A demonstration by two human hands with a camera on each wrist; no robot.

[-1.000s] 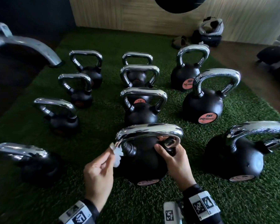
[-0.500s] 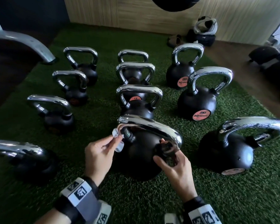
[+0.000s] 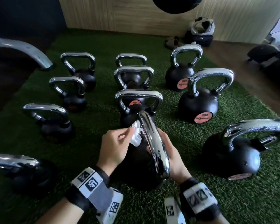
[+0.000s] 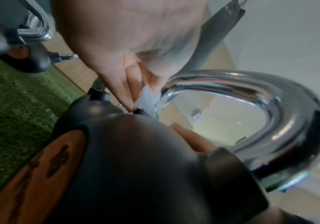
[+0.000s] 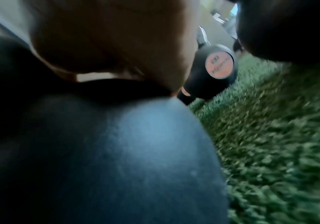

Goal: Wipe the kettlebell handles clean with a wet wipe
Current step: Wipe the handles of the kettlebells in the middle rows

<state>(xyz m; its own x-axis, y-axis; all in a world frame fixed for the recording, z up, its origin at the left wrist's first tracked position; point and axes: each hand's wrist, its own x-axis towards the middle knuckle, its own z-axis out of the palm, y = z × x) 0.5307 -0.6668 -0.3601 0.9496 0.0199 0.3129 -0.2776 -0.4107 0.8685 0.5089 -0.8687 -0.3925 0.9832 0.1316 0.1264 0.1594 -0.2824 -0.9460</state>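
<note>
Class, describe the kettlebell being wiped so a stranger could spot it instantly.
On the green turf, find the middle column of kettlebells. The nearest kettlebell sits between both hands; unlike its neighbours, its chrome handle runs front to back.

— How's the light?
— Dim on the left, daylight from the upper right; glare streaks the chrome handles [image 3: 153,143].
— Sharpness?
— Head view is clear, with bent edges. Both wrist views are blurred, and the grass [image 5: 270,136] smears.

Twelve kettlebells [image 3: 198,104] stand on the green turf [image 3: 102,113]: four left, four right of the middle four; one wet wipe [image 3: 136,137].
</note>
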